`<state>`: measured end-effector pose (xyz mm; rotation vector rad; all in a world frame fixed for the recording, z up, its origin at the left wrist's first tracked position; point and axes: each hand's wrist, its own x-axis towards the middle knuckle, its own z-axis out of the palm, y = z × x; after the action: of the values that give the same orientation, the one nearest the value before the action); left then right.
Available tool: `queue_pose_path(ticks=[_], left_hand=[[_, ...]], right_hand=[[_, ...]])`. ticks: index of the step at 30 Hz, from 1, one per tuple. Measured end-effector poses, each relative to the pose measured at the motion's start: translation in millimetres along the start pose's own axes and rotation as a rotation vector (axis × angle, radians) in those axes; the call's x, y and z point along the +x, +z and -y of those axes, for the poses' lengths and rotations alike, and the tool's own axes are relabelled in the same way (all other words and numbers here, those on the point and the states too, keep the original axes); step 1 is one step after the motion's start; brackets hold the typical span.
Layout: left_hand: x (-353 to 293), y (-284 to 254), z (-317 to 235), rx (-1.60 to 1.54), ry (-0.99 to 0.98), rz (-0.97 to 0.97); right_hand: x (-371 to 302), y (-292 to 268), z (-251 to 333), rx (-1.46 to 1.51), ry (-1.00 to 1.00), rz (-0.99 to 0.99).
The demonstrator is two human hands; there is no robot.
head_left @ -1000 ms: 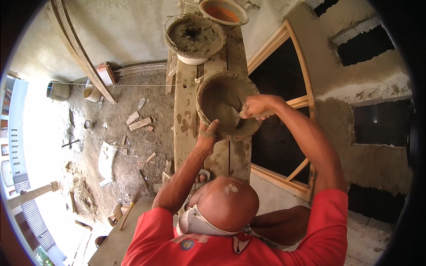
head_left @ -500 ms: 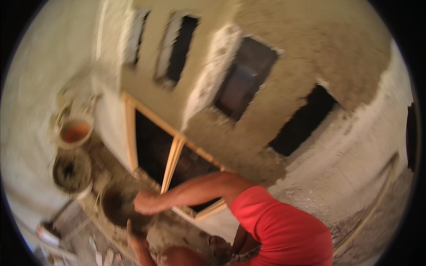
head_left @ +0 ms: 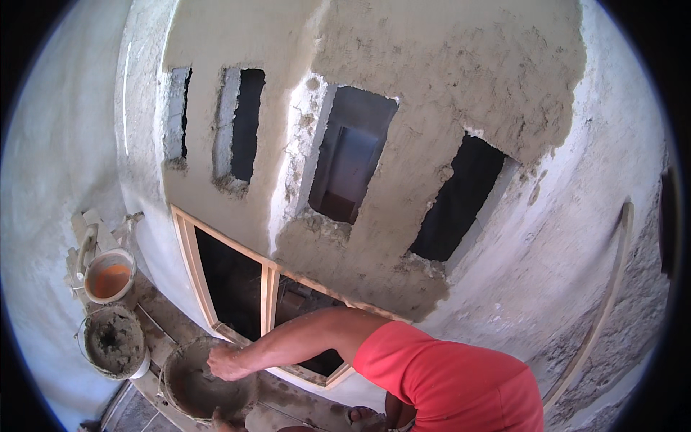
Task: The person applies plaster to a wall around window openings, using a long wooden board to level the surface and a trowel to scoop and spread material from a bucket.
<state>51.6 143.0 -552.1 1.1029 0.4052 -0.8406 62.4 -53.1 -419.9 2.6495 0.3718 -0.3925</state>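
Observation:
My right arm, in a red sleeve, reaches left across the view. Its closed right hand is over the inner side of a wide bucket with wet grey mortar inside. What the fingers hold, if anything, is hidden. At the lower edge, only part of my left hand shows. It is at the bucket's near rim with a digit over the edge, as if gripping it. Left of this bucket stands a white bucket filled with grey mortar. Behind that is a smaller pail with an orange-brown inside.
The buckets stand on a mortar-stained plank platform. Ahead rises a partly plastered wall with several rough-edged openings. Low in it sits a wooden window frame. A long wooden strip leans at the right wall.
My view has shifted and steadied, so the wall and buckets sit lower in the picture. My right hand stays at the bucket; less of my left hand and forearm shows.

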Motion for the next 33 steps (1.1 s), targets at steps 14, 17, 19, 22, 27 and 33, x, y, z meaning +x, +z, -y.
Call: queue_pose_path(ticks=[14, 17, 19, 22, 27, 33], left_hand=[[9, -10, 7, 0.025, 0.022, 0.076], [-12, 11, -2, 0.012, -0.025, -0.006], [-14, 13, -6, 0.018, 0.004, -0.006], [-21, 14, -10, -0.02, 0.015, -0.008], [-26, 16, -11, -0.02, 0.008, 0.034], [24, -16, 13, -0.131, -0.061, 0.35]], right_hand=[[-27, -37, -38, 0.565, 0.151, -0.082], [-29, -5, -21, 0.356, 0.132, -0.223], [-26, 21, 8, 0.168, 0.025, -0.228], [-29, 16, 27, 0.256, -0.03, -0.117], [-37, -15, 9, 0.555, -0.032, -0.092], [-26, -13, -24, 0.291, 0.108, -0.201]])
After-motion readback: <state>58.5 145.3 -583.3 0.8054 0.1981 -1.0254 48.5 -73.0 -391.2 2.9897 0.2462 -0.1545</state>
